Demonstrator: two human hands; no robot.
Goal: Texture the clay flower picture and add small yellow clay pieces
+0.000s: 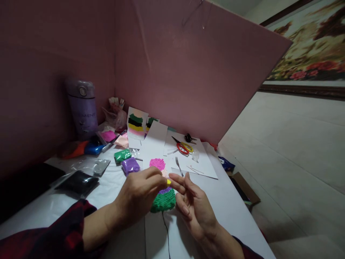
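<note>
My left hand (137, 194) is closed in a pinch on a small piece of yellow clay (168, 182). Close beside it, my right hand (195, 205) is held palm up with its fingers apart, the fingertips by the yellow piece; I cannot tell whether they touch it. Under the hands lies a clay figure on white card, with a textured green part (164, 201), a purple band above it and a ridged pink round (157, 164) at the top. Its middle is partly hidden by my fingers. A dark cord (166, 230) runs down from the green part.
A fork (179, 166) and red-and-yellow scissors (183, 147) lie on white card beyond the hands. Bagged green clay (122, 155), purple clay (130, 166) and black clay (78, 183) are on the left. Behind them stands a purple bottle (83, 111). A pink wall (175, 72) closes the back.
</note>
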